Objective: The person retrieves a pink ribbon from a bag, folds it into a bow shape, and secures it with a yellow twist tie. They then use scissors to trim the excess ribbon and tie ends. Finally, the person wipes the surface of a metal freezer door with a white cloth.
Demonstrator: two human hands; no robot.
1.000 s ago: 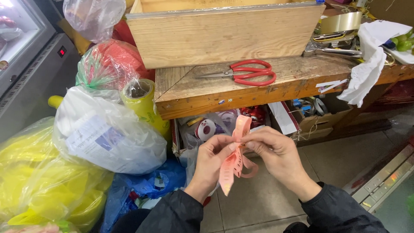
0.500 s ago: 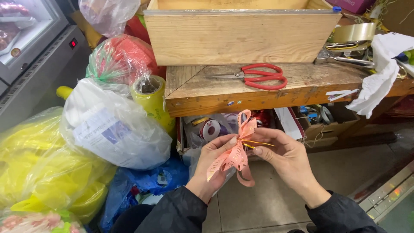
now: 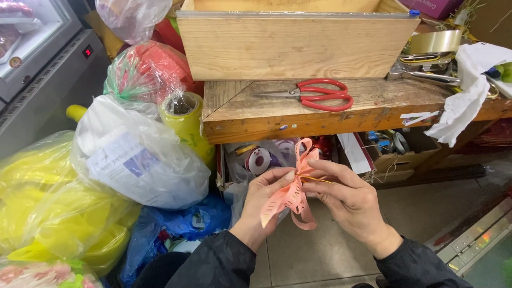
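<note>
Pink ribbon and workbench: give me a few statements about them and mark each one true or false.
1. Both hands, left hand and right hand, hold the pink ribbon. True.
2. The red-handled scissors lie inside the wooden box. False: they lie on the workbench in front of it.
3. The scissors' handles are blue. False: red.
4. Yellow plastic bags sit at the left. True.

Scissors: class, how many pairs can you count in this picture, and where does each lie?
1. The red-handled scissors lie flat on the wooden workbench, in front of the wooden box. More could be hidden among the clutter at the right or under the bench.
</note>
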